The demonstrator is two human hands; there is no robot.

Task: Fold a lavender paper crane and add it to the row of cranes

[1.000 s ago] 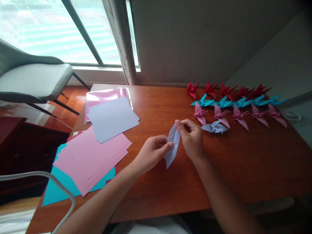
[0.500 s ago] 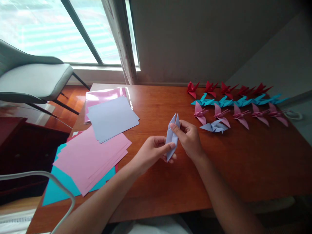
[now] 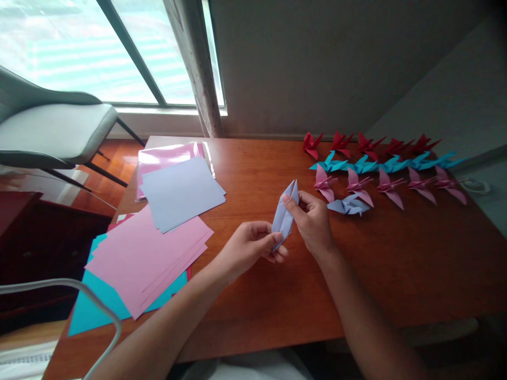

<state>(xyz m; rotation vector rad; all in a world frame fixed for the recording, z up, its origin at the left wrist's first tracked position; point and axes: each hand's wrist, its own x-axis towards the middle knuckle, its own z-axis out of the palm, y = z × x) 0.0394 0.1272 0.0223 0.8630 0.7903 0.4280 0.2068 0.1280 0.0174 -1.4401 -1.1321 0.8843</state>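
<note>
A light-blue folded paper (image 3: 282,217), a narrow diamond shape with two points at its top, is held up over the table between both hands. My left hand (image 3: 257,241) pinches its lower part, thumb in front and fingers behind. My right hand (image 3: 311,219) grips its upper right side, with the thumb across the front face. The fingertips behind the paper are partly hidden. Just right of my right hand lies a finished light-blue paper crane (image 3: 349,205).
Rows of red cranes (image 3: 341,143), turquoise cranes (image 3: 364,164) and pink cranes (image 3: 390,184) stand at the back right. Left on the wooden table (image 3: 253,316) lie light-blue sheets (image 3: 182,190), pink sheets (image 3: 150,253), turquoise sheets (image 3: 91,306) and a glossy pink packet (image 3: 170,153). A white cable (image 3: 95,301) curves at lower left.
The folded paper has shifted slightly up and right and tilted to the right. My right hand has moved a little right with it; my left hand has barely moved.
</note>
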